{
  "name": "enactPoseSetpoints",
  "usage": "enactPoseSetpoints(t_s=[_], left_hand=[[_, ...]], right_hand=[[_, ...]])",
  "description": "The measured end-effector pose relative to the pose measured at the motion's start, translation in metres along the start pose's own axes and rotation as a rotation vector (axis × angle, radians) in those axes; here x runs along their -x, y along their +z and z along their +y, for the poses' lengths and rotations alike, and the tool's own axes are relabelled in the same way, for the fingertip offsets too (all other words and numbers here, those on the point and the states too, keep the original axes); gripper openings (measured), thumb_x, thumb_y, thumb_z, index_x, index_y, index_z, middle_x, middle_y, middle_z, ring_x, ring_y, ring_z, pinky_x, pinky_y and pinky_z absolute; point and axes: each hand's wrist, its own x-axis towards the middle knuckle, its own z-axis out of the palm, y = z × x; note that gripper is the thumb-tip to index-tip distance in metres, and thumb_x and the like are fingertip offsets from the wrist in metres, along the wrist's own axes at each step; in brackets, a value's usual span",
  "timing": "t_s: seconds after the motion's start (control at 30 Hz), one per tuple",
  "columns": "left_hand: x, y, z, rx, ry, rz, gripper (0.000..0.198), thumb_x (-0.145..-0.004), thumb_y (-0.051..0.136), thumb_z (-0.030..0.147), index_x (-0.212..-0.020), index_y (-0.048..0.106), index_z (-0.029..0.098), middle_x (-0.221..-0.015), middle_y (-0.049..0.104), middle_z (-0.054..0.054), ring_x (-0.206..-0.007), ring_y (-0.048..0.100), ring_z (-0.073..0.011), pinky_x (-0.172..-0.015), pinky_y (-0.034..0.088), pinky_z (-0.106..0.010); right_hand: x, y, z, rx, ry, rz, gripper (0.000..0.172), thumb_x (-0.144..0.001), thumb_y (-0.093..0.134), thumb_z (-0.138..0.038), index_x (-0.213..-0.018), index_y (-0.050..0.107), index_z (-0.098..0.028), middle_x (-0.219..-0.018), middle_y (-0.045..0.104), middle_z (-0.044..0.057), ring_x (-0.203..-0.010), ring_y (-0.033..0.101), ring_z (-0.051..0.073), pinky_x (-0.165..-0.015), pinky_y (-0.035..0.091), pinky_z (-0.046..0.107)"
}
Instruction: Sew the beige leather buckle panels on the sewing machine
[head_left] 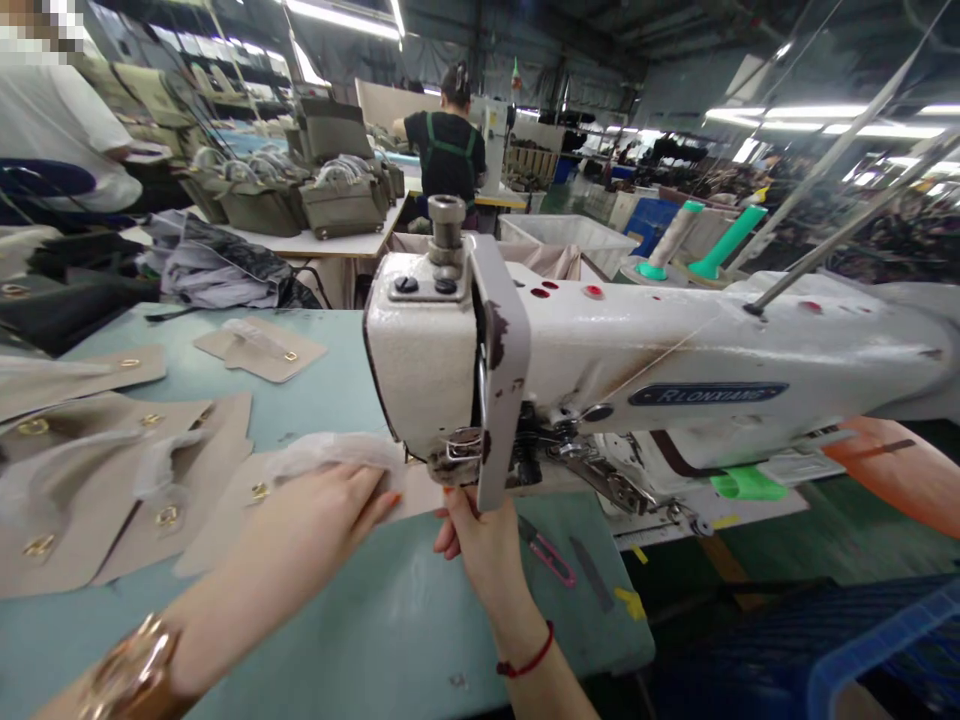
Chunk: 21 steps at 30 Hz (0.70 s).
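Note:
A beige bag panel [232,510] with a gold ring and a plastic-wrapped handle [330,452] lies on the table, its right end under the head of a white sewing machine [427,350]. My left hand [349,510] grips the panel beside the wrapped handle, thumb toward the machine; its other fingertips are mostly hidden. Close against the needle area, my right hand [480,535] pinches the panel's right edge, with the fingers bent and partly covered by the machine's grey guard [499,370]. The needle itself is out of sight.
Several similar beige panels [67,490] lie at the left, another panel [259,348] behind. Pink-handled thread snips [551,556] rest right of my right hand. A blue crate [862,650] stands low at the right. People work beyond, near olive bags [341,205].

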Motion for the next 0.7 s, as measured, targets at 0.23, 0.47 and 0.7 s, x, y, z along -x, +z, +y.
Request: enactPoseSetpoints(t_s=[0.23,0.47,0.7], left_hand=[[0.064,0.088,0.031,1.061,-0.391,-0.100,0.032,-0.082,0.059,0.051,-0.101,0.066,0.025,-0.075,0.062,-0.003,-0.061,0.055,-0.0160,-0.053,0.045,-0.025],[0.006,0.108,0.045,1.815,-0.571,0.093,0.038,-0.070,0.075,0.047,-0.084,0.067,0.013,-0.070,0.058,-0.003,-0.065,0.049,-0.0137,-0.060,0.041,-0.024],[-0.001,0.095,0.036,1.578,-0.612,0.074,0.035,-0.072,0.074,0.043,-0.061,0.058,0.014,-0.049,0.040,0.006,-0.049,0.030,-0.0078,-0.046,0.024,-0.021]], right_hand=[[0.000,0.000,0.002,0.051,-0.064,-0.008,0.052,-0.088,0.047,-0.056,-0.062,0.059,-0.013,-0.043,0.056,0.002,-0.033,0.046,0.007,-0.038,0.035,0.015],[-0.001,-0.005,0.005,0.291,-0.171,0.027,0.051,-0.092,0.043,-0.050,-0.055,0.050,-0.017,-0.043,0.052,0.001,-0.039,0.048,0.008,-0.046,0.037,0.017],[0.003,-0.006,0.003,0.227,-0.164,-0.005,0.044,-0.094,0.042,-0.046,-0.064,0.055,-0.016,-0.045,0.052,0.000,-0.041,0.048,0.008,-0.045,0.037,0.017]])
